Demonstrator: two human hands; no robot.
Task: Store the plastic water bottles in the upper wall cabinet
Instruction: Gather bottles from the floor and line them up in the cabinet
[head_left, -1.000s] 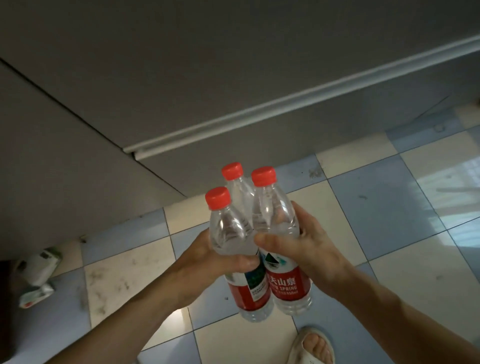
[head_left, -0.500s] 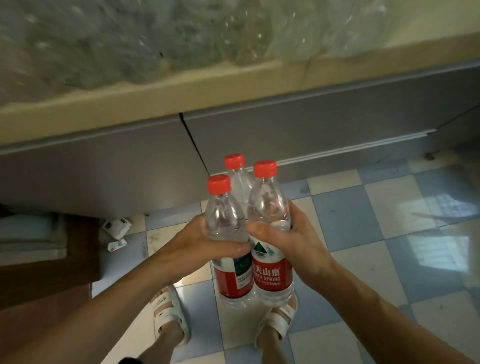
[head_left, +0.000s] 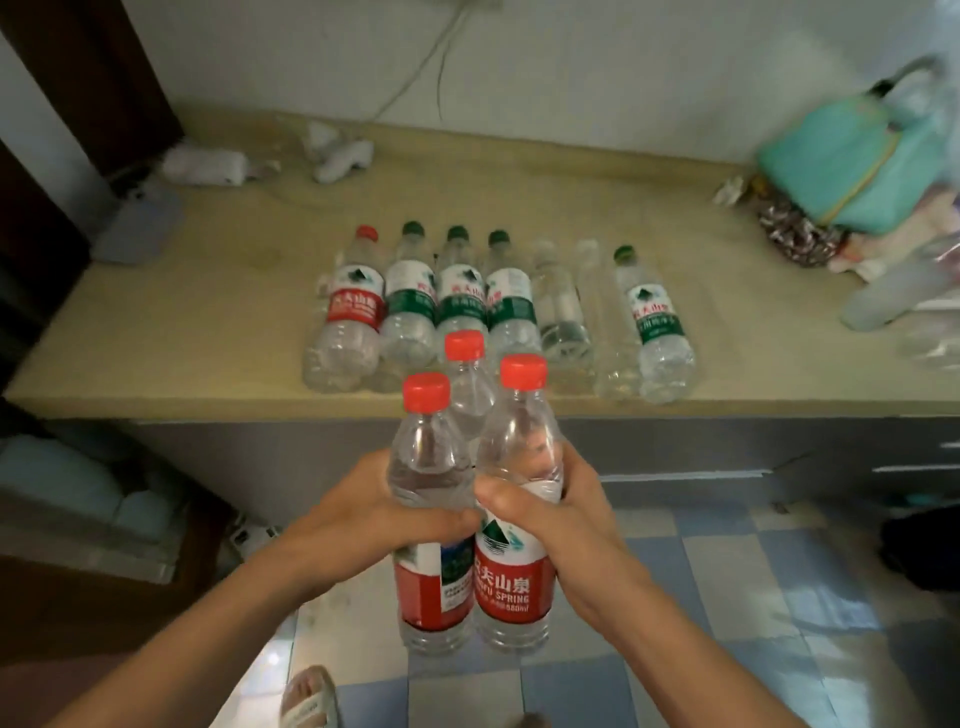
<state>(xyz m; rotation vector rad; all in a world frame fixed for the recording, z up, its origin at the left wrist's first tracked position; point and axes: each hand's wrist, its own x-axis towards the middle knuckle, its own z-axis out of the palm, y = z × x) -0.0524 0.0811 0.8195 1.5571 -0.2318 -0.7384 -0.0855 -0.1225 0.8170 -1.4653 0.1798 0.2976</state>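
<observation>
- Together, the left hand (head_left: 363, 512) and right hand (head_left: 563, 512) clasp three upright red-capped bottles (head_left: 511, 493) in a tight bunch, held in the air in front of the counter (head_left: 208, 332).
- Left fingers curl round the left bottle; the right thumb and fingers wrap the right bottle. The third bottle stands behind, wedged between them.
- Further back, a row of bottles (head_left: 498, 312) lies on the counter, caps toward the wall, side by side.
- At the counter's right end sits a teal bag (head_left: 841, 161), blurred.
- Below is a blue and white tiled floor (head_left: 727, 597).
</observation>
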